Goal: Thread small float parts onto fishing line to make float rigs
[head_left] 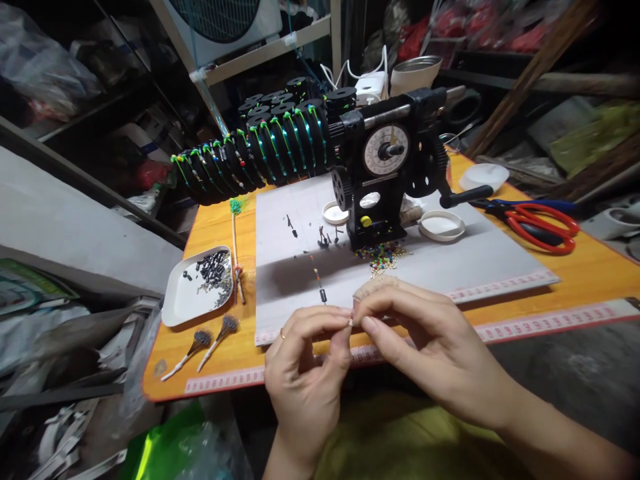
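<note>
My left hand (310, 360) pinches a tiny pale piece (351, 322) between thumb and fingertips, just in front of the board's near edge. My right hand (425, 340) meets it there, thumb and index finger closed around the same spot; what lies between them is mostly hidden. A beige wrap (375, 287) shows by the right fingers. Just beyond the left fingertips is a black cylinder (323, 295), in line with small orange and red beads (315, 269). A heap of coloured beads (383, 257) lies past the right hand.
A hand-cranked winder (377, 173) with a row of black spools (260, 153) spans the board (285, 300). Left stand a white tray (173, 303) of black pieces and two bristly sticks (213, 347). Right are red-handled scissors (545, 227) and a white lid (443, 227).
</note>
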`<state>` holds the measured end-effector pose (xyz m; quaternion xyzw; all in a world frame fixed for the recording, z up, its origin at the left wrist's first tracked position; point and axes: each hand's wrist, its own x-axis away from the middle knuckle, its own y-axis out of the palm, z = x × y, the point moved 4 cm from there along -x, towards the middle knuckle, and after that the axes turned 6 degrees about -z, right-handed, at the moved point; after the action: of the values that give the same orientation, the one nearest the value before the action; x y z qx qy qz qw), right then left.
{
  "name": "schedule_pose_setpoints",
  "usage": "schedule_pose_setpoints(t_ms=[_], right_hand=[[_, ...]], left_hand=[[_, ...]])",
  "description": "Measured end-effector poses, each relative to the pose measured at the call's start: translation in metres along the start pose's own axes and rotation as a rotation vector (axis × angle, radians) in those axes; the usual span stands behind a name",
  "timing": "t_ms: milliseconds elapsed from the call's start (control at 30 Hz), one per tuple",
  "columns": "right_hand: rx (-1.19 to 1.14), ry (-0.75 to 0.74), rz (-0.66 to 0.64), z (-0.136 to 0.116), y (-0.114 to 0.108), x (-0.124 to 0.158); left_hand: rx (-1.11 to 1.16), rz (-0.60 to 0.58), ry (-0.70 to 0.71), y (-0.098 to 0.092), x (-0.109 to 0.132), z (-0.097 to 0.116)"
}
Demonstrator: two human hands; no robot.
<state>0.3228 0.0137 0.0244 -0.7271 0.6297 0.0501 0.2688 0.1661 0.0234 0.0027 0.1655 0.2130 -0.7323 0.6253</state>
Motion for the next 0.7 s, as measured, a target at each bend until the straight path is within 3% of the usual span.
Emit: schedule_pose_setpoints(t_ms=[233,700], right_hand=[[-0.038,0.016,-0.016,-0.0020,0.0040,-0.0026],[-0.096,0.067,-0.175,-0.0018,0.0044,-0.0059]], left_hand=[[0.160,0.120,-0.106,0.0035,0.0031,-0.0037],[0.274,0.057,-0.199,0.0086,0.0055,-0.0079]])
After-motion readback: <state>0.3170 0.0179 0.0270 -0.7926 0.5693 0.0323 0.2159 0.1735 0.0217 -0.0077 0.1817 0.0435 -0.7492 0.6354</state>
